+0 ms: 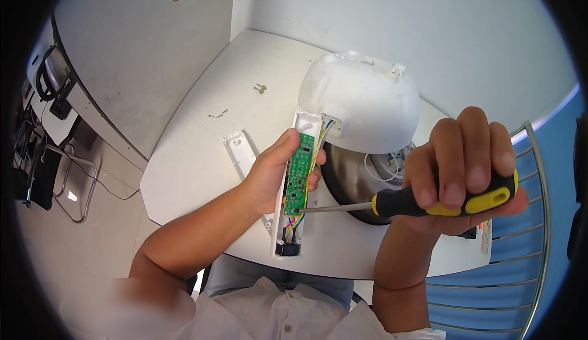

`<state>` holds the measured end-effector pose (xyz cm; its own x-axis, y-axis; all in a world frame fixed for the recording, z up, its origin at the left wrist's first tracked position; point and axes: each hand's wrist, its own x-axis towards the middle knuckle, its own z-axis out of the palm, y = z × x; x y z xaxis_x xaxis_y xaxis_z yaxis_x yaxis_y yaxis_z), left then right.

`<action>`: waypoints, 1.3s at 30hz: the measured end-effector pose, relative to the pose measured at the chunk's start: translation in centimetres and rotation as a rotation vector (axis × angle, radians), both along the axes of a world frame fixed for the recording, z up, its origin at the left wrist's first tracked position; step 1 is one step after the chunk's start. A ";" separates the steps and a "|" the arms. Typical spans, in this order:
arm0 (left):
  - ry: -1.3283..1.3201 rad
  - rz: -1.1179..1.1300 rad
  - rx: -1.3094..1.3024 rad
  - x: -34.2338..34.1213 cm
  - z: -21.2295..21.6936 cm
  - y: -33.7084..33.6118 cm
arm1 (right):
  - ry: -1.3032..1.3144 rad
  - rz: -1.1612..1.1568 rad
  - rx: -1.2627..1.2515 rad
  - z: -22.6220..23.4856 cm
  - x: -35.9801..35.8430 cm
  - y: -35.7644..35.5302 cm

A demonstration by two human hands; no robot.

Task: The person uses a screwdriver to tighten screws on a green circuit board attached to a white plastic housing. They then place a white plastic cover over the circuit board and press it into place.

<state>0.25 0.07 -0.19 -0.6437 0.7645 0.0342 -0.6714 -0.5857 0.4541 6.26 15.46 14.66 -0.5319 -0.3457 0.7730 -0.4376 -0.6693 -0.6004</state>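
Observation:
My left hand (275,165) is wrapped round a long white plastic handle (279,236), thumb on its left edge and fingertips showing at the right. Inside the handle lies a green circuit board (300,171), with blue and yellow-green wires running beside it to a white rounded housing (361,101). My right hand (462,162) grips a black-and-yellow screwdriver (488,200), its shaft pointing left. The tip meets the lower end of the board, at what looks like a screw. A black part (288,250) sits in the handle's near end.
Left of the handle lies a white plastic cover strip (241,151). Several small screws (261,88) and thin dark pieces (218,114) lie on the white table (190,156). A dark metal round part (349,184) with loose wires stands behind the screwdriver. A metal railing (539,242) curves at the right.

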 end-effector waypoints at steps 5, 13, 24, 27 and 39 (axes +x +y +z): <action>0.018 0.022 -0.022 0.1 -0.2 0.0 | -0.025 0.087 0.061 0.2 0.5 -0.5; 0.034 0.012 0.037 0.0 -0.2 0.0 | 0.045 0.087 0.009 0.0 0.9 -0.8; 0.043 0.012 0.063 0.1 -0.5 0.2 | 0.039 0.154 0.155 0.3 0.7 -0.4; 0.043 0.005 0.039 0.2 -0.7 0.3 | 0.012 0.172 0.162 0.5 1.2 -0.6; -0.008 0.024 0.020 0.2 -0.3 0.2 | 0.018 0.038 0.013 -0.1 1.0 -1.4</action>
